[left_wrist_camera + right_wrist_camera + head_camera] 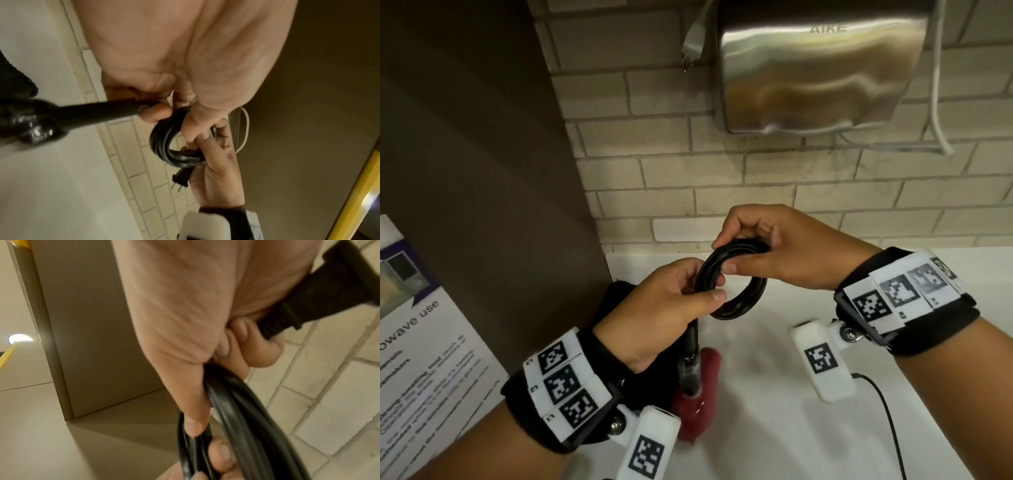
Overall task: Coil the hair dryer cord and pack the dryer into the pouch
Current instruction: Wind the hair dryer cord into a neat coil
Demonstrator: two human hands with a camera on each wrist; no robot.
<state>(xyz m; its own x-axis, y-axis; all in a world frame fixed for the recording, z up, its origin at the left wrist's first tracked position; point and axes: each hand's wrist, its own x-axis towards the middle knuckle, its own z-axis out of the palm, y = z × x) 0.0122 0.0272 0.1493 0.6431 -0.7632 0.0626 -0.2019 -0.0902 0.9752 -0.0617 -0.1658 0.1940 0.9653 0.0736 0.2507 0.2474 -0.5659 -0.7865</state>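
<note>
The black hair dryer cord (736,301) is wound into a small ring, held up over the white counter (774,411). My left hand (714,287) pinches the ring's left side between thumb and fingers. My right hand (726,257) grips its top, thumb below and fingers curled over. The left wrist view shows the coil (162,139) and the plug (180,178), which sticks out under my right hand (209,141). The dryer's black handle (692,353) hangs below my left hand. A red fabric piece (700,401) lies under it. Black fabric (616,298) sits behind the left hand.
A steel hand dryer (822,68) hangs on the brick wall, with a white plug (693,41) beside it and a white cable (938,102) at its right. A brown partition (482,171) and a printed notice (431,342) stand at the left. A thin black wire (887,411) crosses the counter.
</note>
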